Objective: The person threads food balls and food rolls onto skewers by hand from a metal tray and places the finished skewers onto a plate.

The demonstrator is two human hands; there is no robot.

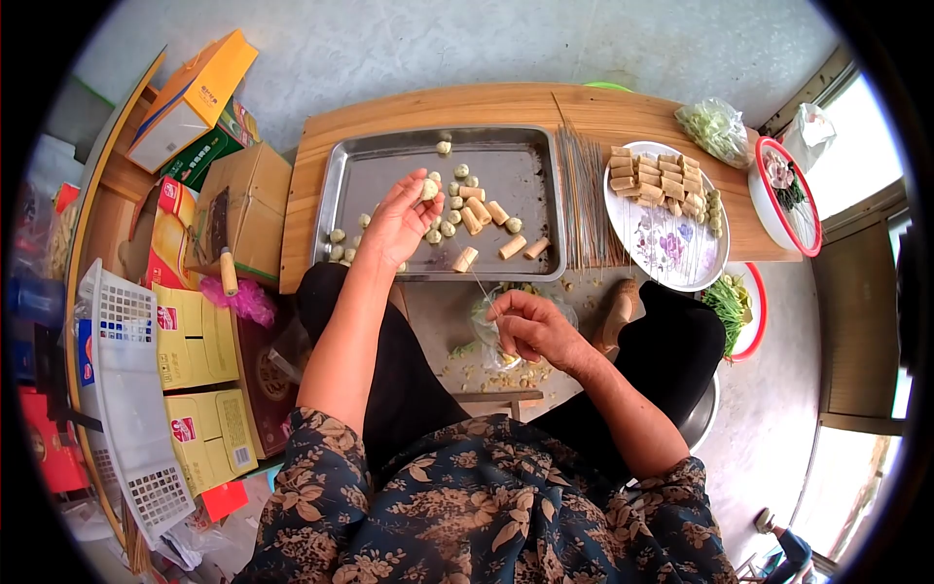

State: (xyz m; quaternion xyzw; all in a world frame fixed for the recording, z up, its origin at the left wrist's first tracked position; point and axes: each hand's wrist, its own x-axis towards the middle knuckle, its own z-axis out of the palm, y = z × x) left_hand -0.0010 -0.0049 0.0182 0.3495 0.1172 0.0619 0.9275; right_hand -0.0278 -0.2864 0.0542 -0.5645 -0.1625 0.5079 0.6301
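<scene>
My left hand (397, 219) is raised over the left part of the metal tray (375, 161), its fingers closed round a pale green ball (428, 190). Closer to me, my right hand (533, 329) pinches a thin skewer (481, 284) that slants up toward the tray's front edge. Several round green balls (448, 229) and short tan rolls (513, 247) lie in the tray. Right of it, many thin skewers (584, 195) lie side by side. A flowered oval plate (671, 248) holds rows of skewered rolls (657, 177) and green balls.
On the table's right are a bag of greens (715, 128) and a red-rimmed bowl (817, 209). Another bowl with greens (728, 304) sits lower right. Cardboard boxes (255, 209) and a white basket (136, 409) stand left. A plastic bag (494, 326) lies below the table's front edge.
</scene>
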